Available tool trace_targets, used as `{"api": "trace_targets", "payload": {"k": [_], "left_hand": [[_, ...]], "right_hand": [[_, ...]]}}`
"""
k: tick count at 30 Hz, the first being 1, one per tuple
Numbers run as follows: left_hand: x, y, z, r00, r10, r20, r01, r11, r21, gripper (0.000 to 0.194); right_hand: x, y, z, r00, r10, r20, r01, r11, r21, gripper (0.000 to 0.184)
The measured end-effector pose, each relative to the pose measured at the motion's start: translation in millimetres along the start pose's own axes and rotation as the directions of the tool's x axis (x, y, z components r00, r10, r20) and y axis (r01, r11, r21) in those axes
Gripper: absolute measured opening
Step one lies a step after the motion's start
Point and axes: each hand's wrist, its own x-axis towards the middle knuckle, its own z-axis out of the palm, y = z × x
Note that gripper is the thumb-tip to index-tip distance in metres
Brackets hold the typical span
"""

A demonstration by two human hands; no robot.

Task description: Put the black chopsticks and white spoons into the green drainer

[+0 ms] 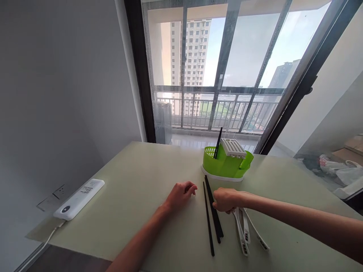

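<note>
- Black chopsticks point(217, 224) point toward the green holder point(218, 166).
- Your curled right hand point(225, 199) is nearer; I cannot tell its grip.
- Your left hand point(180, 194) lies empty, left.

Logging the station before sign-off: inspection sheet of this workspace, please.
Surface: pale green, smooth tabletop.
Job's things: loose black chopsticks; white long-handled utensils, far ends hidden; bright green plastic caddy on a white base, upright, with black chopsticks standing in it.
Clutter: white oblong power strip by the left edge.
Grippers: bare hands; left hand beside the loose chopsticks, right hand at the utensils, grip unclear.
Cables: white cable from the strip, over the edge.
Surroundings: grey wall, dark-framed glass doors.
</note>
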Motion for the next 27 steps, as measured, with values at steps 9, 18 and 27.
{"api": "trace_targets", "payload": {"k": [9, 18, 27], "left_hand": [[0, 1, 1.3, 1.0, 0.015, 0.002, -0.015, 1.0, 0.021, 0.029], [0, 2, 1.0, 1.0, 0.003, 0.0, -0.003, 1.0, 0.027, 0.03], [0, 0, 0.9, 1.0, 0.007, 0.008, -0.007, 0.999, 0.038, 0.032]], "right_hand": [[8, -5, -2, 0.994, 0.019, 0.105, -0.029, 0.995, 0.097, 0.043], [23, -3, 7, 0.982, 0.045, 0.185, -0.075, 0.985, 0.157, 0.038], [21, 3, 3, 1.0, 0.004, 0.019, -0.008, 0.964, 0.267, 0.044]]}}
